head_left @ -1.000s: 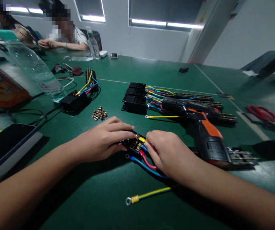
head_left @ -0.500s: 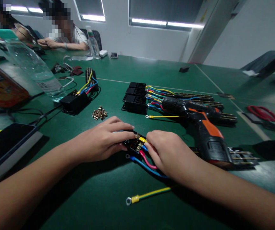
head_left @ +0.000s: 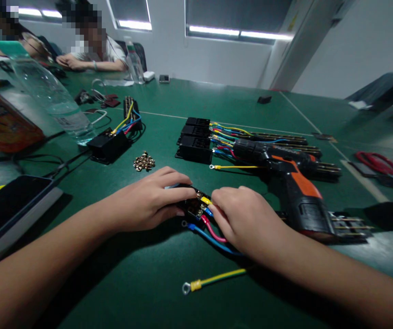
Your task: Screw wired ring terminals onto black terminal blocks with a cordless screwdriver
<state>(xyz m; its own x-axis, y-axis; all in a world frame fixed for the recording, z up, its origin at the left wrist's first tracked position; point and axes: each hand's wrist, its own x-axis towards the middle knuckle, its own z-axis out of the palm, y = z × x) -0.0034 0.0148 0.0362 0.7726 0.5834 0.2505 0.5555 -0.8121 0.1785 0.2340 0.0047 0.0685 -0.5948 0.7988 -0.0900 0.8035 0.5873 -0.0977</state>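
Observation:
A black terminal block (head_left: 193,208) lies between my hands at the middle of the green table. My left hand (head_left: 155,196) is closed round its left end. My right hand (head_left: 239,212) pinches a wire with a yellow sleeve (head_left: 206,200) at the block's right side. Just below that, a blue sleeve and a red wire (head_left: 212,229) meet the block. Nearer me lie a loose blue wire (head_left: 205,234) with a ring end and a yellow-green wire (head_left: 222,275) with a ring lug. Brass screws (head_left: 144,162) are heaped beyond my left hand.
A black and orange power drill (head_left: 295,187) lies at the right, by several wired black blocks (head_left: 195,148). Another wired block (head_left: 109,145), a water bottle (head_left: 50,96) and a phone (head_left: 13,201) are at the left. People sit across the table.
The whole view has shifted slightly, with things a little further right. Both hands keep nearly the same pose at the block.

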